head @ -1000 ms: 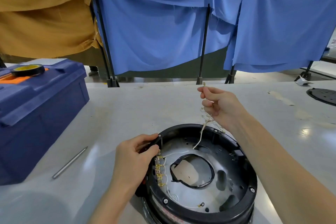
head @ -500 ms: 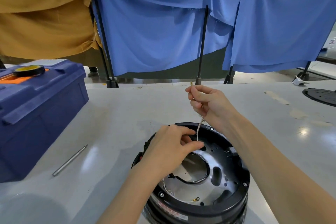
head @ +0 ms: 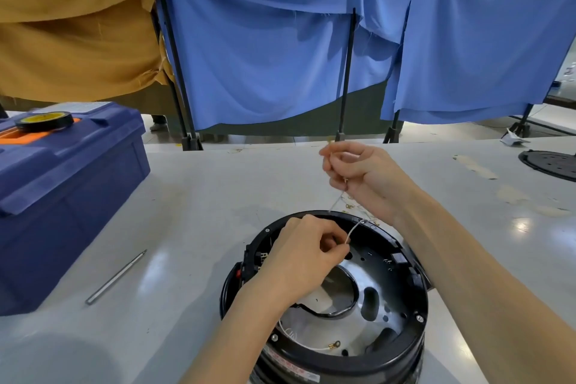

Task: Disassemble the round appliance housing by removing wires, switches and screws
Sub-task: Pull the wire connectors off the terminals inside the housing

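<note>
The round black appliance housing point(head: 396, 349) lies open side up on the grey table, with a silver metal plate point(head: 372, 296) inside. My left hand point(head: 307, 254) hovers over its left half and pinches a thin white wire point(head: 353, 231) between thumb and fingertip. My right hand point(head: 363, 174) is raised above the far rim, fingers curled round the upper ends of the white wires. Another white wire with a brass ring terminal point(head: 334, 344) lies loose on the plate near the front rim. A black cable loop point(head: 339, 312) runs round the plate's middle opening.
A dark blue toolbox point(head: 62, 190) stands at the left with a roll of black tape point(head: 45, 120) on its lid. A thin metal rod point(head: 116, 276) lies on the table point(head: 202, 196) between toolbox and housing. A black round part point(head: 550, 162) sits at the far right edge. Blue and ochre cloths hang behind.
My left hand left the housing's left rim, crossed over the plate and pinched the white wire. My right hand stays raised with the wire ends.
</note>
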Action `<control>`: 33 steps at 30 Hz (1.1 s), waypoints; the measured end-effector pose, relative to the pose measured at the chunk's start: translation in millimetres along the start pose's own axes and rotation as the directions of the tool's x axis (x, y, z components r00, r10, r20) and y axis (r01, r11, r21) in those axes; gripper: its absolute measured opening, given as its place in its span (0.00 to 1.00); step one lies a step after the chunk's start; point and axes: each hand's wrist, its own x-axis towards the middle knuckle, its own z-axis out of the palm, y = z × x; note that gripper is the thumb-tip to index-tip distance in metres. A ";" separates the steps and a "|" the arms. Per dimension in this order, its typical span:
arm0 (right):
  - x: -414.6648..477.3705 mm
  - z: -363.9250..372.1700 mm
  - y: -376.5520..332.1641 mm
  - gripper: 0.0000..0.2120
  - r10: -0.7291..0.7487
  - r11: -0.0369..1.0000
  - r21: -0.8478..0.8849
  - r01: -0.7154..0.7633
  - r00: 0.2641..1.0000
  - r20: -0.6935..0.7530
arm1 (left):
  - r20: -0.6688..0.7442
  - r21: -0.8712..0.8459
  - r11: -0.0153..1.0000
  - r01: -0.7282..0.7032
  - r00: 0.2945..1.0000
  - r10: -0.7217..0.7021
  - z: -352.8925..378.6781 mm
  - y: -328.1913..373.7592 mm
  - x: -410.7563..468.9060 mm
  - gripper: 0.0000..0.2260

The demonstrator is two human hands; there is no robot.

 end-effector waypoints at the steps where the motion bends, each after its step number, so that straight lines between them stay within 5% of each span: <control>1: 2.4 -3.2 -2.1 0.09 -0.039 0.998 0.043 0.041 0.998 -0.044 | -0.004 0.020 1.000 -0.004 1.000 0.004 -1.6 0.2 -0.8 0.06; 5: 13.8 -22.9 -6.3 0.09 -0.142 0.989 -0.077 0.127 0.961 -0.238 | -0.199 0.130 0.991 -0.026 0.979 0.052 -20.1 -7.7 -1.1 0.08; 9: 25.4 -39.9 14.1 0.10 -0.114 0.905 -0.420 -0.067 0.913 -0.391 | -0.312 0.242 0.965 0.097 0.950 -0.017 -37.6 -32.3 -4.5 0.11; 14: 38.8 -60.9 54.1 0.12 0.075 0.825 -0.458 -0.331 0.867 -0.492 | -0.325 -0.170 0.967 0.191 0.915 -0.238 -33.9 -53.4 -15.7 0.11; 20: 36.0 -68.1 61.1 0.17 0.035 0.781 -0.506 -0.367 0.833 -0.552 | -0.304 -0.422 0.878 0.226 0.877 -0.372 -32.9 -60.6 -17.0 0.07; 23: 29.0 -56.3 42.2 0.11 -0.057 0.796 -0.552 -0.250 0.876 -0.479 | -0.265 -0.495 0.831 0.253 0.867 -0.421 -32.5 -60.8 -20.0 0.07; 25: 22.5 -39.9 27.7 0.08 -0.196 0.706 -0.695 -0.138 0.905 -0.379 | -0.228 -0.547 0.794 0.263 0.867 -0.444 -33.3 -60.4 -24.5 0.07; 29: 1.7 1.7 5.6 0.07 -0.607 0.113 -0.983 0.147 0.794 0.049 | -0.234 -0.551 0.798 0.245 0.872 -0.429 -32.9 -59.8 -37.3 0.10; 30: -4.6 13.0 1.7 0.06 -0.595 0.066 -0.974 0.217 0.792 0.136 | -0.245 -0.548 0.802 0.236 0.872 -0.424 -32.4 -59.4 -39.9 0.10; 33: -25.5 43.4 -1.8 0.05 -0.180 0.264 -0.923 0.281 0.954 0.239 | -0.266 -0.572 0.791 0.218 0.863 -0.430 -30.3 -57.9 -45.1 0.11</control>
